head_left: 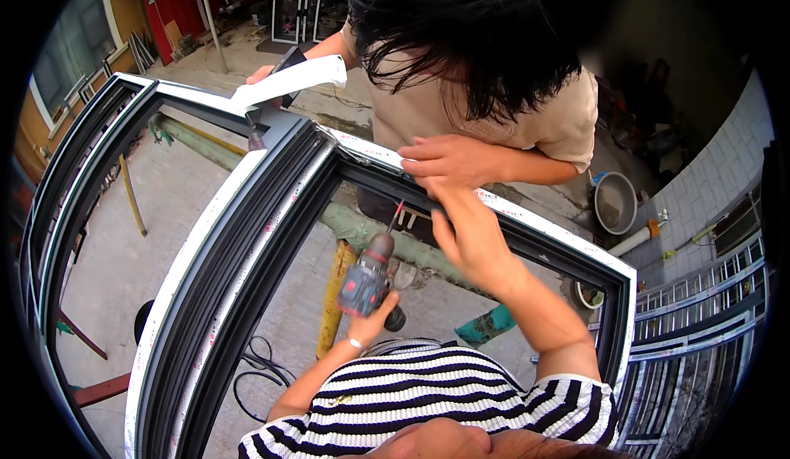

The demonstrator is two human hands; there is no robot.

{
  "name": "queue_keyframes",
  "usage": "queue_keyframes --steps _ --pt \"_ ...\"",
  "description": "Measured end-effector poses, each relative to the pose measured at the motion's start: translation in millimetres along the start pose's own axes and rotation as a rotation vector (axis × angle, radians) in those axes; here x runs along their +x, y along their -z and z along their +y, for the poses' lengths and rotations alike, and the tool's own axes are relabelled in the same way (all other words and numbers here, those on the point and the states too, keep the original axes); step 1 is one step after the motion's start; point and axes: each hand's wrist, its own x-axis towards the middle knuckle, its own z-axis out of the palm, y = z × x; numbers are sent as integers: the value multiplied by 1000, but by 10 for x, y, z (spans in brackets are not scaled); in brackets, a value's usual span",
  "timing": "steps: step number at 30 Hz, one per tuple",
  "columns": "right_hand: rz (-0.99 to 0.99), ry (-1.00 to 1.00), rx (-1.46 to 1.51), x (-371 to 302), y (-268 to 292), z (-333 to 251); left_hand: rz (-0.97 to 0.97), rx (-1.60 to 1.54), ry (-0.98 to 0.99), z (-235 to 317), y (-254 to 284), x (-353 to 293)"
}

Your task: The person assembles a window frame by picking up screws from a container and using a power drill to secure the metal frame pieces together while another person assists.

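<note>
My left hand (372, 321) is wrapped around the grip of a grey cordless drill (364, 288). Its long bit (397, 214), reddish at the tip, points up to the inner edge of the window frame (559, 242), dark with white film. Whether the tip touches is unclear. My right hand (473, 241) lies over that far rail, thumb apart and fingers stretched, partly overlapping a co-worker's hand (453, 160) on the same rail. The co-worker's other hand (262, 74) is by a dark profile piece (288, 60) and a white strip (296, 80).
Across the frame stands the co-worker (461, 105), leaning in. Below lie a yellow bar (335, 298), a green-wrapped beam (420, 253) and a black cable (259, 368). A grey basin (615, 203) and stacked metal profiles (691, 335) are at right; window sashes (309, 13) stand far back.
</note>
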Motion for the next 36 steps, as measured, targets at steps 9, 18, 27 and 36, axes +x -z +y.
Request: queue_keyframes --steps 9,18,27,36 --pt "-576 -99 523 -828 -530 -411 -8 324 -435 678 243 -214" --pt "-356 -319 929 -984 -873 -502 -23 317 -161 909 214 -288" --pt "-324 -313 970 -1118 -713 -523 -5 -218 192 378 675 -285" --pt "-409 -658 1552 -1117 -712 -460 -163 -596 283 404 512 -268"
